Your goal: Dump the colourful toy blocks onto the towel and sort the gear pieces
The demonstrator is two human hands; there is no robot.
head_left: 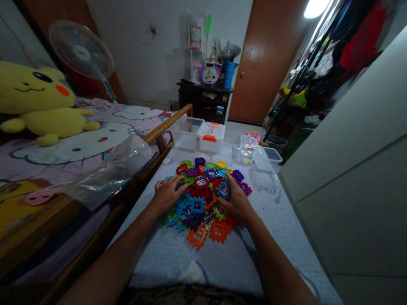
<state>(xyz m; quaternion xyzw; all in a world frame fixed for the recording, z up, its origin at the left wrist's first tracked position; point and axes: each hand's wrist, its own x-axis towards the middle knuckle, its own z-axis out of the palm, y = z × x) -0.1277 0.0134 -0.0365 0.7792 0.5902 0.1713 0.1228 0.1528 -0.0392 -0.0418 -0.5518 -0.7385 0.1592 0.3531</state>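
A heap of colourful plastic interlocking building pieces (pixel 197 205), square with toothed edges and some with window grids, lies on the cloth-covered surface. On its left side rests my left hand (pixel 168 194), fingers spread over the blue and green pieces. My right hand (pixel 238 199) is at the right side, with thumb and forefinger wide apart. A blue window piece (pixel 224 189) lies between those two fingers; a firm grip on it does not show. Orange pieces (pixel 220 230) are at the near edge of the heap, and a yellow piece (pixel 221 164) at the far edge.
Beyond the heap stand a clear bin (pixel 187 134), a lidded box with orange latches (pixel 211 137), and clear containers (pixel 248 148). A wooden bed rail (pixel 155 134) with a plastic bag (pixel 114 169) runs along the left. A white cabinet (pixel 349 169) borders the right.
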